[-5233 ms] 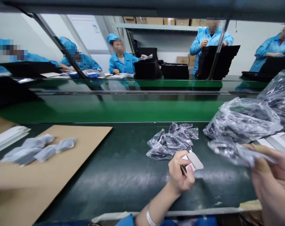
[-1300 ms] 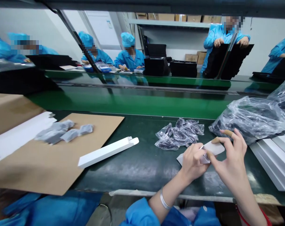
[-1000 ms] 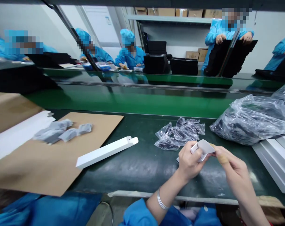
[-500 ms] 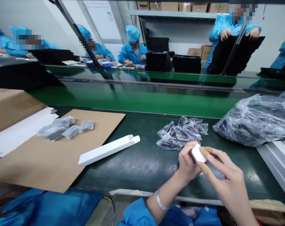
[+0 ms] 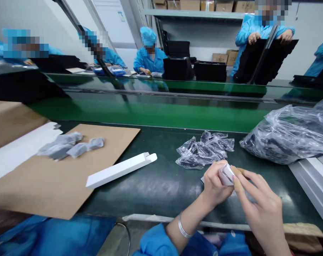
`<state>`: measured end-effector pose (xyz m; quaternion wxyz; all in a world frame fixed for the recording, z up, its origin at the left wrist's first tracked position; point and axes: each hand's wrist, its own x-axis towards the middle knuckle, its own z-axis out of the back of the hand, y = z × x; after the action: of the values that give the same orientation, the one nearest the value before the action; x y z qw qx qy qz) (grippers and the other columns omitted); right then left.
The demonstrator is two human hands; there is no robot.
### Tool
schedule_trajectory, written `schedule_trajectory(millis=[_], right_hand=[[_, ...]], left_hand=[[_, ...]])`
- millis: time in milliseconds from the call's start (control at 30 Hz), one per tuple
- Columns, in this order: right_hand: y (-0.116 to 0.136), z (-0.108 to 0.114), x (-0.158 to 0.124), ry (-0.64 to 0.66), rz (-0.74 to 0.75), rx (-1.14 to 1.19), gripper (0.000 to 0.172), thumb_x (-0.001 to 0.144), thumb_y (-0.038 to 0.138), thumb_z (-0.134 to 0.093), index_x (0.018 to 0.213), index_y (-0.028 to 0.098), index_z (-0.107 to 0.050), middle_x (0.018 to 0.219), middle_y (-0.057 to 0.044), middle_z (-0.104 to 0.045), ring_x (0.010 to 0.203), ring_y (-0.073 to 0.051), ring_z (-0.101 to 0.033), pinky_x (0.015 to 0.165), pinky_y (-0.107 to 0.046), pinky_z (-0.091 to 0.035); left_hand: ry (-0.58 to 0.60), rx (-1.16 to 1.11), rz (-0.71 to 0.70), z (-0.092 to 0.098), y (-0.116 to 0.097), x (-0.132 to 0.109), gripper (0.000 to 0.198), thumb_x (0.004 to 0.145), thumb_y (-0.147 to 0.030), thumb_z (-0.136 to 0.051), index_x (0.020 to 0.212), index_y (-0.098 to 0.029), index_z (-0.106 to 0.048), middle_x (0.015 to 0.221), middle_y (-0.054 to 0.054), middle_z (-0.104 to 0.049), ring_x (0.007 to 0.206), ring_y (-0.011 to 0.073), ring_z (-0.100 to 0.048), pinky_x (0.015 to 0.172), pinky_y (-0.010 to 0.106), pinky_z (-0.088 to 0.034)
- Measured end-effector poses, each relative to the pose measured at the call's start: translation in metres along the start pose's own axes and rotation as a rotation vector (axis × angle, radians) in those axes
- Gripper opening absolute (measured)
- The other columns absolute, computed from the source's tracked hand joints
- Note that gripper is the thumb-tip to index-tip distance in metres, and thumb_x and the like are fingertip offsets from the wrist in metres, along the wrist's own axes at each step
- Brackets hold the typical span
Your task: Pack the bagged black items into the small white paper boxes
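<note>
Both hands meet on a small white box (image 5: 226,174) held just above the dark tabletop (image 5: 156,185) — the left hand (image 5: 214,183) clasped round its near end, the right hand (image 5: 259,204) with fingers pressed on its flap. Just beyond them lies a heap of small plastic bags (image 5: 204,151); well to the left hand's left, a long white carton (image 5: 121,170).

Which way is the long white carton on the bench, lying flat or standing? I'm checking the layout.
Lying flat: the long white carton rests lengthwise on the dark bench, one end over the cardboard sheet.
</note>
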<state>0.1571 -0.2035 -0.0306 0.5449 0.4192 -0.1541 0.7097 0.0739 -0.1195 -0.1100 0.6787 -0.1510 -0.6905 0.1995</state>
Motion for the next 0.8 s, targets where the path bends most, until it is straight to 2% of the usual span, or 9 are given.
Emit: schedule_trajectory(millis=[133, 267, 367, 467, 600, 633, 700, 733, 800], right_hand=[[0.001, 0.001, -0.002, 0.016, 0.023, -0.038, 0.012, 0.092, 0.011, -0.057, 0.102, 0.012, -0.064, 0.102, -0.010, -0.062, 0.089, -0.015, -0.058, 0.079, -0.027, -0.048], [0.012, -0.001, -0.001, 0.050, 0.096, -0.260, 0.016, 0.091, 0.011, -0.058, 0.104, 0.008, -0.065, 0.101, -0.015, -0.065, 0.088, -0.022, -0.058, 0.076, -0.036, -0.047], [0.020, -0.001, -0.002, 0.079, 0.173, -0.353, 0.017, 0.093, 0.014, -0.054, 0.101, 0.007, -0.067, 0.100, -0.017, -0.068, 0.091, -0.027, -0.058, 0.077, -0.040, -0.046], [0.025, 0.003, -0.007, 0.095, 0.318, -0.464, 0.018, 0.090, 0.016, -0.056, 0.093, 0.003, -0.067, 0.096, -0.020, -0.069, 0.086, -0.029, -0.059, 0.076, -0.042, -0.045], [0.028, 0.012, -0.008, 0.157, 0.550, -0.666, 0.019, 0.086, 0.014, -0.059, 0.090, -0.003, -0.068, 0.091, -0.026, -0.070, 0.079, -0.032, -0.061, 0.076, -0.048, -0.043], [0.026, 0.014, -0.007, 0.165, 0.558, -0.686, 0.018, 0.086, 0.013, -0.059, 0.089, -0.002, -0.068, 0.088, -0.025, -0.070, 0.077, -0.031, -0.061, 0.076, -0.048, -0.043], [0.017, 0.018, -0.004, 0.151, 0.489, -0.626, 0.013, 0.086, 0.013, -0.060, 0.078, 0.006, -0.067, 0.076, -0.017, -0.068, 0.069, -0.024, -0.056, 0.068, -0.042, -0.041], [0.009, 0.020, -0.005, 0.131, 0.414, -0.530, 0.017, 0.087, 0.014, -0.059, 0.071, 0.012, -0.063, 0.068, -0.011, -0.064, 0.064, -0.020, -0.051, 0.064, -0.038, -0.038], [-0.009, 0.023, -0.013, 0.083, 0.160, -0.301, 0.030, 0.090, 0.018, -0.057, 0.061, 0.019, -0.051, 0.057, -0.002, -0.052, 0.058, -0.015, -0.043, 0.059, -0.032, -0.033]], left_hand=[[0.003, -0.001, -0.013, -0.001, 0.000, -0.001, 0.059, 0.088, -0.024, -0.065, 0.134, -0.023, -0.029, 0.101, 0.007, -0.059, 0.079, 0.0162, -0.063, 0.067, 0.032, -0.058], [-0.030, 0.053, -0.042, 0.000, -0.004, 0.004, 0.051, 0.091, -0.026, -0.062, 0.133, -0.021, -0.032, 0.099, 0.007, -0.061, 0.076, 0.0160, -0.063, 0.066, 0.032, -0.058], [-0.053, 0.094, -0.002, 0.003, -0.011, 0.005, 0.044, 0.094, -0.027, -0.058, 0.131, -0.021, -0.035, 0.097, 0.005, -0.062, 0.074, 0.0156, -0.063, 0.065, 0.030, -0.058], [-0.031, 0.085, 0.059, 0.002, -0.018, 0.000, 0.052, 0.089, -0.028, -0.067, 0.130, -0.022, -0.035, 0.098, 0.005, -0.063, 0.074, 0.0154, -0.064, 0.065, 0.030, -0.058], [0.026, 0.092, 0.041, -0.005, -0.026, -0.007, 0.061, 0.088, -0.037, -0.070, 0.133, -0.021, -0.031, 0.097, 0.007, -0.067, 0.075, 0.0186, -0.067, 0.063, 0.031, -0.058], [0.058, 0.107, 0.041, -0.006, -0.027, -0.007, 0.056, 0.091, -0.035, -0.065, 0.134, -0.022, -0.031, 0.096, 0.007, -0.068, 0.075, 0.0187, -0.067, 0.063, 0.031, -0.057], [0.192, 0.115, 0.017, -0.005, -0.027, -0.006, 0.043, 0.096, -0.029, -0.053, 0.133, -0.021, -0.033, 0.098, 0.007, -0.070, 0.075, 0.0187, -0.068, 0.064, 0.032, -0.057], [0.293, 0.111, -0.002, -0.003, -0.027, -0.005, 0.040, 0.096, -0.028, -0.048, 0.133, -0.020, -0.035, 0.100, 0.008, -0.071, 0.077, 0.0193, -0.068, 0.066, 0.032, -0.056], [0.515, 0.128, -0.035, 0.003, -0.023, -0.006, 0.040, 0.094, -0.033, -0.049, 0.130, -0.018, -0.043, 0.103, 0.009, -0.072, 0.083, 0.0215, -0.069, 0.074, 0.036, -0.057]])
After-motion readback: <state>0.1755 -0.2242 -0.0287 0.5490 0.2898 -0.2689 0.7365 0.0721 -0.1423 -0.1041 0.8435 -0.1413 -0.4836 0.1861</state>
